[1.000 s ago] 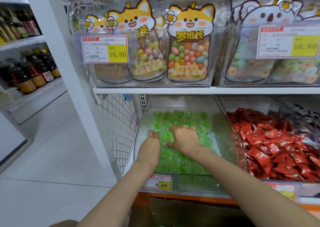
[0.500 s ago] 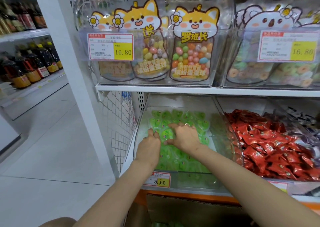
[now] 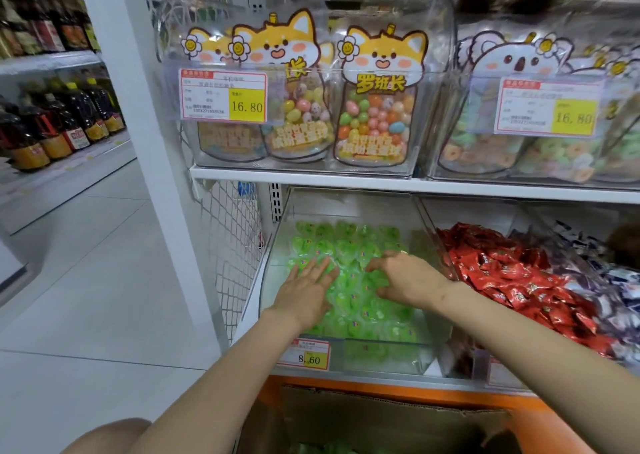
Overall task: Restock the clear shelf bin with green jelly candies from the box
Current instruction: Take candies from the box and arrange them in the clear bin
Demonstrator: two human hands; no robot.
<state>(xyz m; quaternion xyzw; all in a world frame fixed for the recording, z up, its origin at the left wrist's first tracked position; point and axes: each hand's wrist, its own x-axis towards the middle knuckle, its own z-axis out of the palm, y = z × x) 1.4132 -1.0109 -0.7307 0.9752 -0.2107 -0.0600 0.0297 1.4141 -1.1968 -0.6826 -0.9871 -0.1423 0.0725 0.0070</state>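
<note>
The green jelly candies [image 3: 349,301] lie in a loose, shiny heap inside the clear shelf bin [image 3: 388,361], which stands on the lower shelf directly above the box [image 3: 381,419]. The heap is thicker toward the front and thins toward the back wall. The left hand [image 3: 304,296] rests flat on the heap with its fingers straight and spread. The right hand [image 3: 407,280] is arched with its fingers bent and their tips on the wrappers; I cannot tell whether it pinches a piece. The step in hand looks like levelling the load. It would go best with light, broad sweeps that push pieces from the front into the sparse back corners. Pressure should stay low so the soft cups are not crushed, and nothing should ride over the low front lip. The slick wrappers will probably slide easily, so slow strokes should serve better than quick ones. By count there are two hands, one bin of green candies and one box. The candies overlap too much to count, though I would judge several dozen. One price tag [image 3: 306,355] reads 8.60 on the bin front. To the right, just beside the bin, is one bin of red-wrapped candies [image 3: 512,280]. On the upper shelf [image 3: 415,185] there are at least three fox-faced pouches [image 3: 379,100] and two 16.80 tags [image 3: 224,96]. Dark bottles [image 3: 62,124] stand on racks at far left.
</note>
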